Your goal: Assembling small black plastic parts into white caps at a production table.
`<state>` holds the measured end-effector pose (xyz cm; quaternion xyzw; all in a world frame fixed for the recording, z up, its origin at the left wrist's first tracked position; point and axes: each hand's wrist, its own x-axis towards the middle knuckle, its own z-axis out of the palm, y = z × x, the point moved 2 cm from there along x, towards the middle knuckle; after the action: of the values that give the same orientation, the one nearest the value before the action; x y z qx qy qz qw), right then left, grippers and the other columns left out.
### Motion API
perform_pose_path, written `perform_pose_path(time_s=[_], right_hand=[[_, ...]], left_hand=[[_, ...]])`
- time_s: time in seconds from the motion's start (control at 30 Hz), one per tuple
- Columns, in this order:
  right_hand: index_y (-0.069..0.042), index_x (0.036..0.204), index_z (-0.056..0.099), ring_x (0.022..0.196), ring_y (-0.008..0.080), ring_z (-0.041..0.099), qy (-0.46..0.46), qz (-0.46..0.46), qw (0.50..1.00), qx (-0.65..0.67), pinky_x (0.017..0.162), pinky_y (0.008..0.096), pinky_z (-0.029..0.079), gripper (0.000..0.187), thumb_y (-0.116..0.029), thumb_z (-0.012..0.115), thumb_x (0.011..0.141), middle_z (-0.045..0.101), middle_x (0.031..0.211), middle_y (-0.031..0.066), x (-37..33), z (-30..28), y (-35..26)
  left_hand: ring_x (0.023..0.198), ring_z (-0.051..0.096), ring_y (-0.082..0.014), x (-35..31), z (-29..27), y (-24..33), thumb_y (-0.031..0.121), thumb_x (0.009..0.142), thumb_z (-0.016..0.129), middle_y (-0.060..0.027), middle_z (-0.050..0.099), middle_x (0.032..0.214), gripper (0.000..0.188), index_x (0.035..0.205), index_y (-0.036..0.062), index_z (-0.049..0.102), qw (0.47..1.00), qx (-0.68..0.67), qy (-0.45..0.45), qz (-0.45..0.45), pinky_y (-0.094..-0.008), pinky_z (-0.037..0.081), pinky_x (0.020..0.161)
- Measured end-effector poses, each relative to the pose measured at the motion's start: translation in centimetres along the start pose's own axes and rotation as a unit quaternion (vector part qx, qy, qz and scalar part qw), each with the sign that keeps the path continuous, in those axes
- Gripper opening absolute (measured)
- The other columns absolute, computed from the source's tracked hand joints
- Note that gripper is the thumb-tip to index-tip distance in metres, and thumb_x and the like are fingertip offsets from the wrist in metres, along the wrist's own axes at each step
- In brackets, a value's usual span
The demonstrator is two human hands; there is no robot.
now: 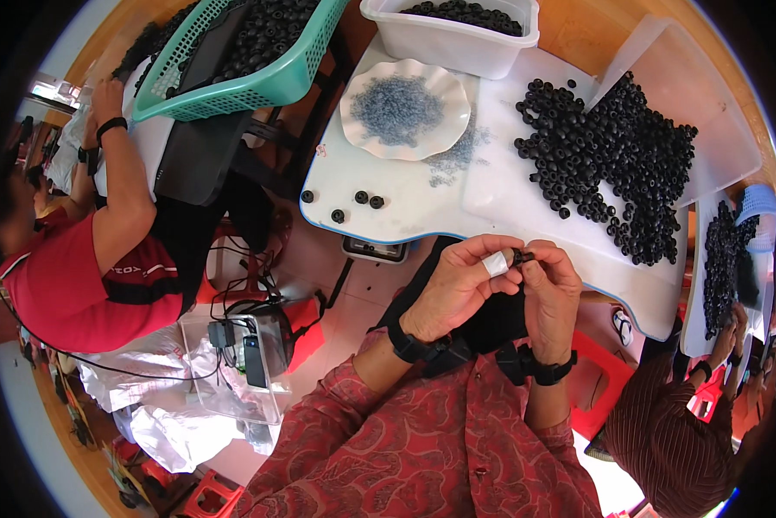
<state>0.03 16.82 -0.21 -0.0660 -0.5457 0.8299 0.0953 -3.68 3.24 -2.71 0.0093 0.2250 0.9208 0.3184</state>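
Note:
Both my hands meet just off the front edge of the white table (405, 211). My left hand (457, 289), with white tape round one digit, pinches a small black ring-shaped part (521, 257). From the other side my right hand (550, 298) closes its thumb and fingers on the same part, which the fingertips partly cover. A large heap of black ring-shaped parts (612, 160) lies ahead and to the right. Several single ones, among them a black part (338, 216), stand at the table's left front. A scalloped white plate (453, 129) holds many tiny bluish-grey translucent pieces (396, 110).
Some tiny pieces (448, 164) lie spilled beside the plate. A clear plastic bin (707, 104) lies tipped behind the heap; a white tub (457, 47) of black parts stands at the back. Left are a green basket (275, 91) and a red-shirted person (103, 268); another person (673, 432) works at right.

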Motion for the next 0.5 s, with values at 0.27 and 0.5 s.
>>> perform_pose_path(time_s=[0.27,0.5], right_hand=[[0.001,0.1,0.064,0.091,0.011,0.058,0.019,0.001,1.0,-0.009,0.085,0.0248,0.046,0.013,0.004,0.066,0.088,0.06,0.1,0.0025,0.5,-0.1,0.4],[0.001,0.1,0.063,0.092,0.0108,0.056,0.028,0.0,0.999,-0.017,0.086,0.0245,0.045,0.013,0.004,0.066,0.088,0.059,0.1,0.0028,0.9,-0.4,0.8]], left_hand=[[0.087,0.066,-0.0145,0.6,-0.1,0.1,0.007,0.096,0.059,-0.0085,0.066,0.104,0.028,0.122,-0.0017,0.061,1.0,0.006,0.008,-0.003,-0.0255,0.058,0.075],[0.087,0.066,-0.0142,1.2,-0.4,-0.2,0.006,0.096,0.059,-0.0075,0.065,0.102,0.027,0.122,-0.001,0.061,1.0,0.017,0.009,0.007,-0.0253,0.059,0.076]])
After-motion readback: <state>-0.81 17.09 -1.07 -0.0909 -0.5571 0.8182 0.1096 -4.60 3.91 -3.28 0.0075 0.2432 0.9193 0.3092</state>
